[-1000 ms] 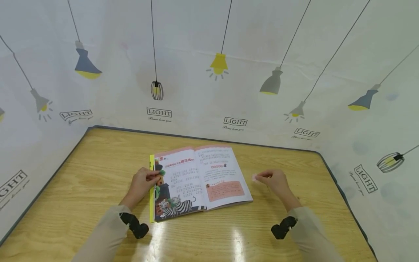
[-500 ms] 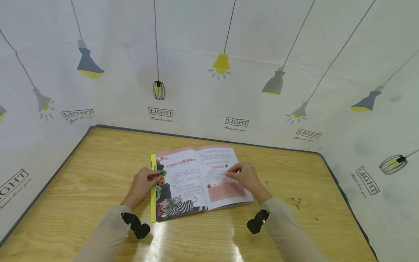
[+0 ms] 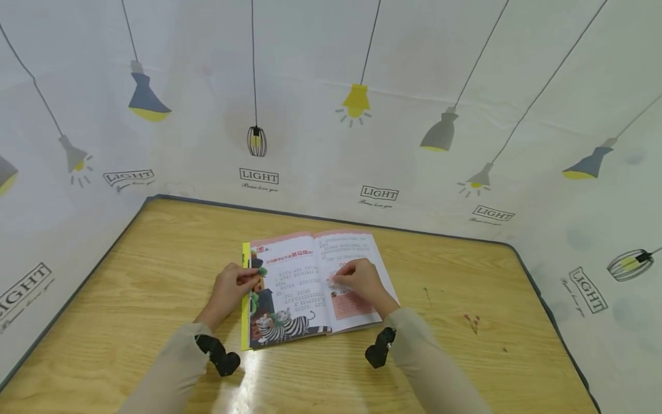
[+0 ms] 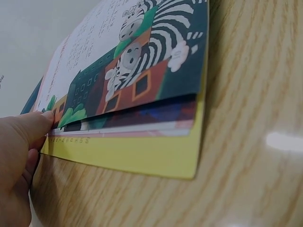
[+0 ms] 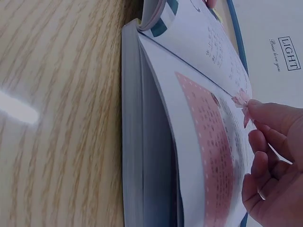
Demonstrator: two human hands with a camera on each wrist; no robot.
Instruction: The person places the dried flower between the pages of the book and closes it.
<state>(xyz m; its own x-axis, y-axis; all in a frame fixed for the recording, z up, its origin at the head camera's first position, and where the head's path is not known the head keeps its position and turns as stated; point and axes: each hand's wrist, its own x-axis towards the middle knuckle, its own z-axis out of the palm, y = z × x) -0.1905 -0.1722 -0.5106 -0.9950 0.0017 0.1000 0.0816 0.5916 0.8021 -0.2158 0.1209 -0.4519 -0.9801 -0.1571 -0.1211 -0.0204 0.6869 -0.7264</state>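
An open book (image 3: 295, 287) lies on the wooden table, its left page printed with zebras (image 4: 177, 28) and its right page with a pink text box (image 5: 208, 146). My left hand (image 3: 226, 290) grips the book's left edge, thumb on top of the page and fingers beneath, beside the yellow cover edge (image 4: 128, 158). Over the right page, my right hand (image 3: 364, 284) pinches a small, thin pink flower (image 5: 242, 100) between thumb and fingertip, close to the gutter. Its other fingers are loosely curled.
On the wooden table (image 3: 445, 368) right of the book lie a small red-tipped dried sprig (image 3: 472, 323) and a thin stem (image 3: 427, 295). A white curtain (image 3: 310, 86) printed with lamps stands behind the table's dark edge.
My right hand has moved left with the pink flower, from the table beside the book to over the right page near the gutter. The left hand keeps its grip on the book.
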